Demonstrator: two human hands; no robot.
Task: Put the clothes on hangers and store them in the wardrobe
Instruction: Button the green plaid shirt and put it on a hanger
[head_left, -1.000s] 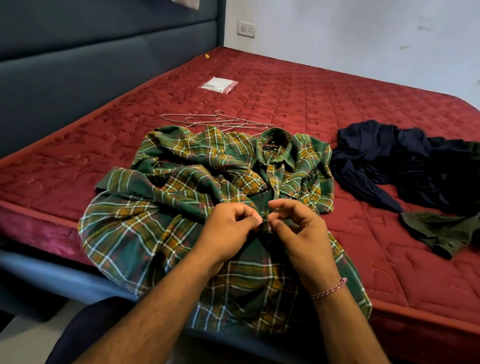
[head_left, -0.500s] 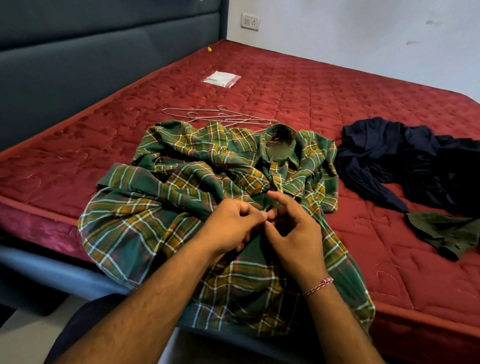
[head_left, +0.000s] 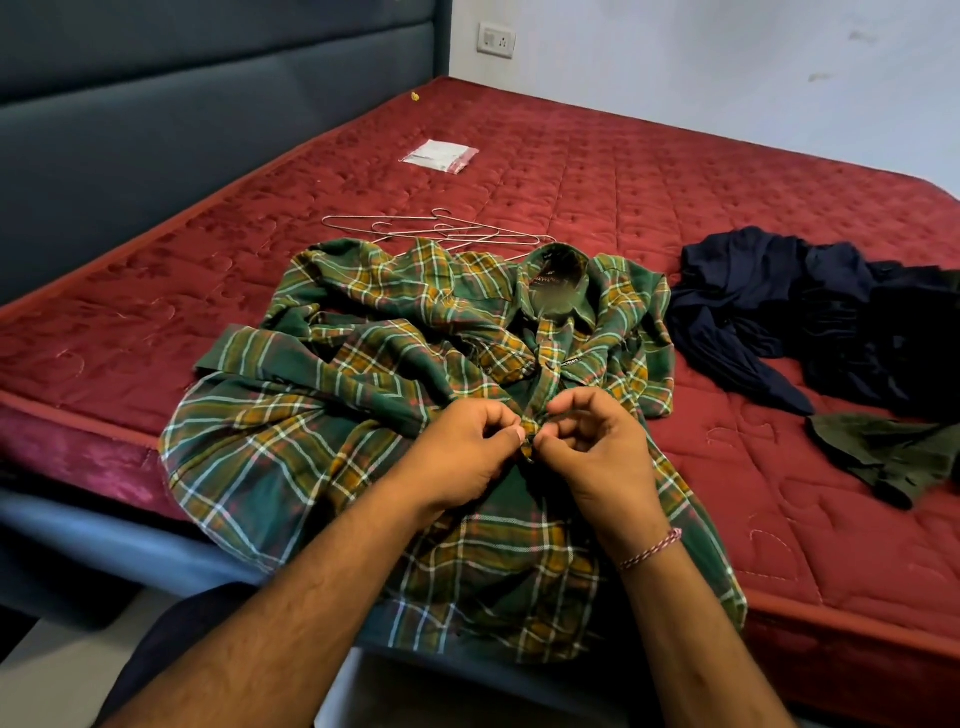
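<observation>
A green and yellow plaid shirt (head_left: 332, 415) lies spread on the red mattress (head_left: 623, 176), collar away from me, hem hanging over the near edge. My left hand (head_left: 467, 452) and my right hand (head_left: 597, 447) meet at the shirt's front placket, each pinching the fabric edge at mid-chest. Several thin wire hangers (head_left: 441, 234) lie in a loose pile just beyond the collar. The wardrobe is out of view.
A heap of dark navy clothes (head_left: 810, 317) lies right of the shirt, with an olive garment (head_left: 893, 457) below it. A small white plastic packet (head_left: 439, 155) sits farther up the bed. A grey padded headboard (head_left: 156, 119) runs along the left.
Both hands have shifted slightly up the placket and stay pinched together on the plaid shirt. The camera view has tilted a little.
</observation>
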